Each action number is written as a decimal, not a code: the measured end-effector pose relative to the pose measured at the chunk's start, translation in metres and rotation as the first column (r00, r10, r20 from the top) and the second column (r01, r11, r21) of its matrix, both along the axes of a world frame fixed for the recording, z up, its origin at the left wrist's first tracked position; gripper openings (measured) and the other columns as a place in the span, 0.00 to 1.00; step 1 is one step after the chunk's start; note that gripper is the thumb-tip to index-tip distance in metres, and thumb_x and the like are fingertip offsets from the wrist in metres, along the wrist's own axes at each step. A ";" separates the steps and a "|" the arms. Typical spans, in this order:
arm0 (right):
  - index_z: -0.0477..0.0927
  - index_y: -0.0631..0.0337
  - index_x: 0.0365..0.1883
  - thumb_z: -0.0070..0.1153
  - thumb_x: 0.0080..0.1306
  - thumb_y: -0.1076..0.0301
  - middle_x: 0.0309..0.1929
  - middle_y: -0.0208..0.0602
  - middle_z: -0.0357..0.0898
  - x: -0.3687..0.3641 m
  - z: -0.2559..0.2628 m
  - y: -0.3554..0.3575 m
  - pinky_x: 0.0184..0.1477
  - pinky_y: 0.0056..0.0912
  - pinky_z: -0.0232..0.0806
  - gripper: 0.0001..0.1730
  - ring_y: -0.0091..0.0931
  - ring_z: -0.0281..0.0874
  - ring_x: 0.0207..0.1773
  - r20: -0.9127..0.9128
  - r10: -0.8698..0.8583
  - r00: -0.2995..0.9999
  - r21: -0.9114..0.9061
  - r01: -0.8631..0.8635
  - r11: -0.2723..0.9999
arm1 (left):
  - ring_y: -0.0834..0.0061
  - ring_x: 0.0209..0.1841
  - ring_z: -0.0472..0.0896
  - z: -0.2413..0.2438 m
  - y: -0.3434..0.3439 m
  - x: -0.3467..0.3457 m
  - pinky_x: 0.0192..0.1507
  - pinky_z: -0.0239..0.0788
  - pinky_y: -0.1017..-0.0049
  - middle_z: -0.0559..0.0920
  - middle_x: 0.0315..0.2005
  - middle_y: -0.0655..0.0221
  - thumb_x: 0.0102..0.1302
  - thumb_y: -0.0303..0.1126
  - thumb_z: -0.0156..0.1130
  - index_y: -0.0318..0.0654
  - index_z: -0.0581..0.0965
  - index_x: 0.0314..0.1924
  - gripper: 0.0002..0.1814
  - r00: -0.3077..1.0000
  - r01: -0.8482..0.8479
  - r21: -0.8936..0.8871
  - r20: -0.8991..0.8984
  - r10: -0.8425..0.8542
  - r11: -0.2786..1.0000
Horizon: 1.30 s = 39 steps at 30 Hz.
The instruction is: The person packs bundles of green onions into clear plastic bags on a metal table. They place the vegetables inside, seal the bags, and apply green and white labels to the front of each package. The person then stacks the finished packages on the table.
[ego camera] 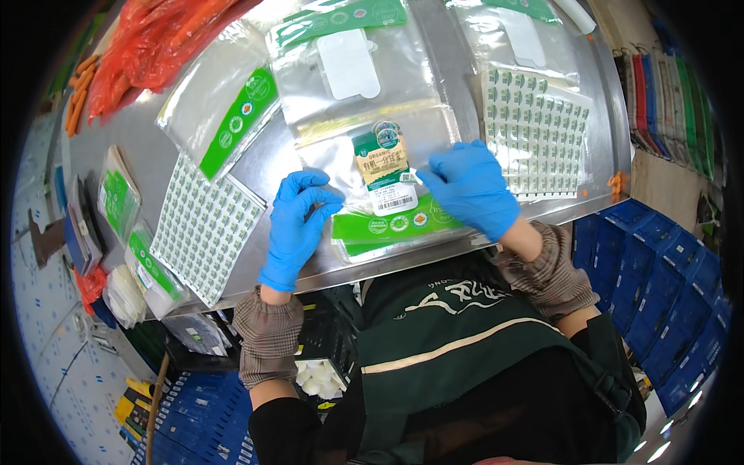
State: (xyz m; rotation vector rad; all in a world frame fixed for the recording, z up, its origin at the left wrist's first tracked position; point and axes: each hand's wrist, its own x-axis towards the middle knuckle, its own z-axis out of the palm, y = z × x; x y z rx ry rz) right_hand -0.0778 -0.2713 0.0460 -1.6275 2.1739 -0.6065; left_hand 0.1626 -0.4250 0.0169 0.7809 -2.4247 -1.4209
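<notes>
A stack of clear plastic bags with green printed bands lies at the table's near edge. The top bag (325, 157) carries a green and tan product label (381, 160) and, under it, a white barcode sticker (395, 199). My left hand (302, 218), in a blue glove, is at the bag's left edge with its fingers curled and thumb close to the index finger. My right hand (474, 186), also gloved, rests over the bag's right side. Its fingertips reach a small pale sticker (411, 176) beside the label. Whether either hand grips anything is unclear.
Sticker sheets (206, 232) lie left on the metal table (302, 261), another sheet (535, 133) right. More clear bags (221, 110) lie around. Carrots (81, 93) and a red plastic bag (157, 52) are far left. Blue crates (645, 290) stand right, below the table edge.
</notes>
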 end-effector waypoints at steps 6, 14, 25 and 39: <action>0.81 0.59 0.34 0.63 0.60 0.64 0.31 0.32 0.78 -0.124 0.042 0.016 0.40 0.33 0.64 0.08 0.30 0.71 0.37 -0.186 -0.139 0.973 -0.241 0.092 0.966 | 0.80 0.36 0.75 0.011 -0.034 -0.008 0.38 0.68 0.79 0.78 0.38 0.68 0.71 0.32 0.52 0.32 0.77 0.45 0.11 0.845 -0.487 0.403 -0.008 0.535 0.775; 0.79 0.58 0.41 0.62 0.60 0.66 0.36 0.37 0.78 -0.199 0.016 0.036 0.48 0.35 0.69 0.12 0.32 0.75 0.42 0.133 -0.144 0.981 0.070 0.135 0.988 | 0.73 0.52 0.76 0.057 0.004 -0.160 0.57 0.67 0.73 0.78 0.51 0.64 0.62 0.28 0.63 0.36 0.74 0.54 0.20 0.839 -0.365 0.279 -0.314 0.444 0.888; 0.78 0.56 0.35 0.60 0.62 0.58 0.29 0.36 0.74 -0.214 0.073 0.038 0.46 0.36 0.66 0.11 0.35 0.73 0.35 -0.280 0.436 0.855 0.069 -0.436 0.898 | 0.88 0.29 0.75 0.033 0.078 -0.253 0.33 0.68 0.83 0.84 0.29 0.73 0.62 0.31 0.66 0.32 0.81 0.46 0.15 0.978 -0.083 0.641 -0.093 0.184 0.763; 0.76 0.56 0.44 0.56 0.64 0.65 0.39 0.38 0.74 -0.203 0.068 0.020 0.45 0.35 0.70 0.11 0.35 0.75 0.42 -0.023 0.291 0.957 -0.153 -0.291 0.945 | 0.90 0.23 0.73 0.037 0.086 -0.254 0.26 0.64 0.85 0.81 0.23 0.77 0.65 0.39 0.63 0.35 0.83 0.36 0.13 0.944 -0.190 0.780 -0.022 0.330 0.597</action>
